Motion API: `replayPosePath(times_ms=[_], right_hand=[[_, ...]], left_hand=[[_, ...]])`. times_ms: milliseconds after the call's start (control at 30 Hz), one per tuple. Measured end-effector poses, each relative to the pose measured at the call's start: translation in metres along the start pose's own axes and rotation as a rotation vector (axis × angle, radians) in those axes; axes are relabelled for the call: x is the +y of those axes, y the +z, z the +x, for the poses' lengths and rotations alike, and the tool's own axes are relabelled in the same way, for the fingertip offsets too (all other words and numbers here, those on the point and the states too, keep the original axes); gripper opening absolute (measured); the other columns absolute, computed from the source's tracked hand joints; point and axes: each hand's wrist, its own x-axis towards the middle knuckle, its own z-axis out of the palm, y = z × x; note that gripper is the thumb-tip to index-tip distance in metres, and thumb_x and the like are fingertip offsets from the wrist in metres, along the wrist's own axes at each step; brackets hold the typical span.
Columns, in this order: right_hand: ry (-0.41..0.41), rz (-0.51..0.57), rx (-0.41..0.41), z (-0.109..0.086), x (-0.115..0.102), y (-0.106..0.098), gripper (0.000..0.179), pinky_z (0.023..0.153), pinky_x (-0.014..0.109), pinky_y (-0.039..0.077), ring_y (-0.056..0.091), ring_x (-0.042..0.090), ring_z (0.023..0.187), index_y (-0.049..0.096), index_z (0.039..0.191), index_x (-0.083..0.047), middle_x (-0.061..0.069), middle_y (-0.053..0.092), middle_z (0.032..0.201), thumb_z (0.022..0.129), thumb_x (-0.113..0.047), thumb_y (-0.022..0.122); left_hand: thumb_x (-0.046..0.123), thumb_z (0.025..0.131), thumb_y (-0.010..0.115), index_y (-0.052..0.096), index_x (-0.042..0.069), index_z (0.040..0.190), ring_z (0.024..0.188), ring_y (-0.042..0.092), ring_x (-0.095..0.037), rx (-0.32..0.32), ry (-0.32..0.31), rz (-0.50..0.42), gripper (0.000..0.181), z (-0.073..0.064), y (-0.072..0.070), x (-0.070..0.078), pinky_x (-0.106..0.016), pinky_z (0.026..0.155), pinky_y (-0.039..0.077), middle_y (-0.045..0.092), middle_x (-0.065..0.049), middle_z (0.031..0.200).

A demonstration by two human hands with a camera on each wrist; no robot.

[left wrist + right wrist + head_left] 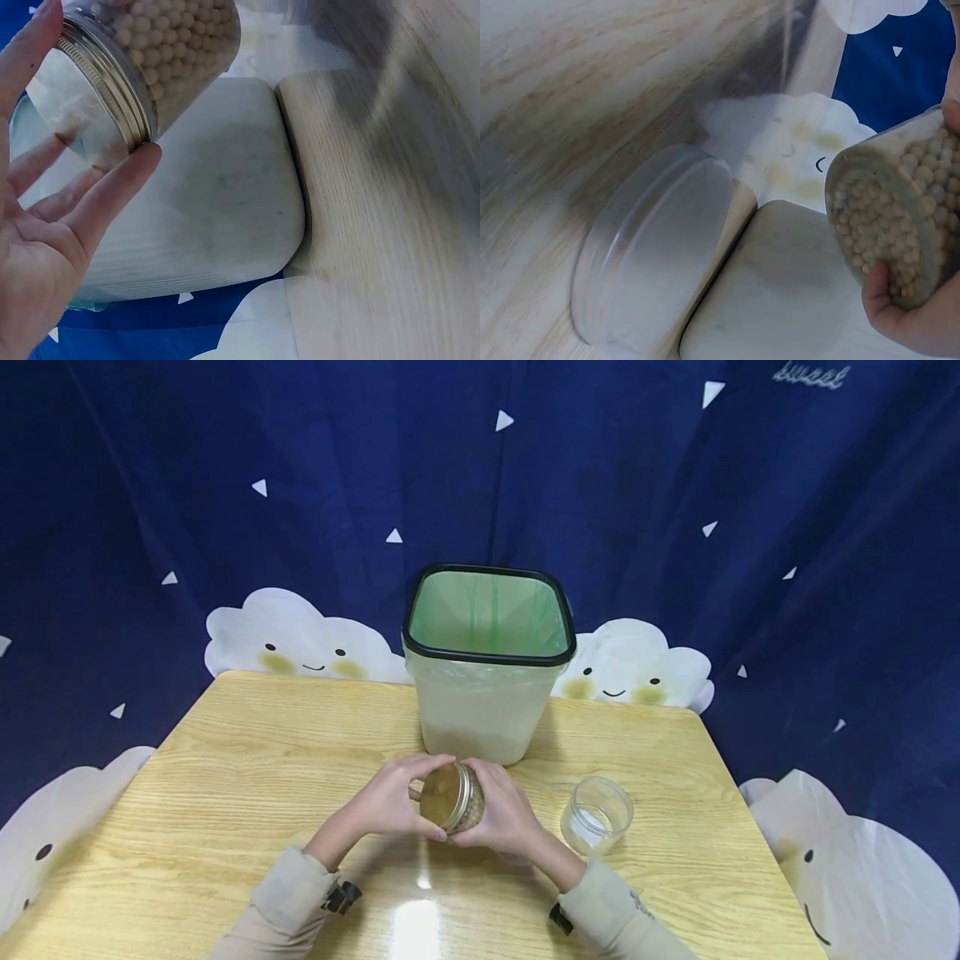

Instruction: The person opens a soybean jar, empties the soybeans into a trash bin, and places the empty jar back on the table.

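Note:
Both hands hold a clear jar (473,803) of small round beige beads, tilted on its side above the table. Thumb and fingers of my left hand (388,799) grip the rim of its gold metal lid (441,793), which is on the jar. In the left wrist view the fingertips lie along the lid's edge (112,90). My right hand (508,814) grips the jar's body from the other side. The right wrist view shows the jar's base (881,225), with a finger against it and beads behind the clear wall.
An uncovered clear round container (597,814) stands on the wooden table (300,735), right of my right hand. Just beyond the hands is a white bin (480,714) with a black rim and green liner. A dark blue curtain (337,460) with white clouds hangs behind.

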Motion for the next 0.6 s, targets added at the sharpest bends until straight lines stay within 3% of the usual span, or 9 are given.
replayPosePath(times_ms=[167,333,500,600], right_hand=[[-0.016,-0.043,0.013,0.0000,-0.0006,0.0010,0.092,0.086,0.038,0.046,0.049,0.020,0.105,0.046,0.124,-0.008,0.004,0.055,0.116,0.047,-0.041,0.085],[-0.025,-0.071,0.009,0.0000,-0.0013,0.0002,0.093,0.087,0.038,0.045,0.048,0.021,0.107,0.045,0.124,-0.005,0.006,0.054,0.118,0.048,-0.041,0.084],[-0.013,-0.044,-0.012,-0.0005,-0.0003,-0.0024,0.096,0.087,0.041,0.045,0.049,0.023,0.108,0.045,0.126,-0.003,0.008,0.054,0.119,0.048,-0.043,0.085],[0.004,-0.015,-0.027,-0.0003,0.0003,-0.0049,0.097,0.085,0.043,0.045,0.049,0.024,0.108,0.045,0.126,-0.003,0.009,0.054,0.119,0.048,-0.043,0.085]], left_hand=[[0.040,0.052,0.086,0.049,0.004,0.127,0.089,0.061,-0.023,0.017,-0.066,-0.091,0.091,-0.0006,0.0025,0.0009,-0.033,0.074,0.051,0.057,-0.012,0.118],[0.041,0.053,0.086,0.048,0.003,0.126,0.084,0.062,-0.024,0.010,-0.131,-0.143,0.090,-0.0013,0.0038,0.0033,-0.038,0.073,0.051,0.059,-0.012,0.113],[0.041,0.056,0.084,0.040,0.004,0.133,0.091,0.060,-0.026,-0.054,-0.110,-0.093,0.096,-0.0017,0.0005,0.0057,-0.039,0.076,0.050,0.052,-0.013,0.123],[0.031,0.058,0.085,0.031,0.010,0.140,0.103,0.054,-0.027,-0.099,-0.069,-0.055,0.100,-0.0030,-0.0036,0.0059,-0.036,0.075,0.050,0.044,-0.012,0.133]])
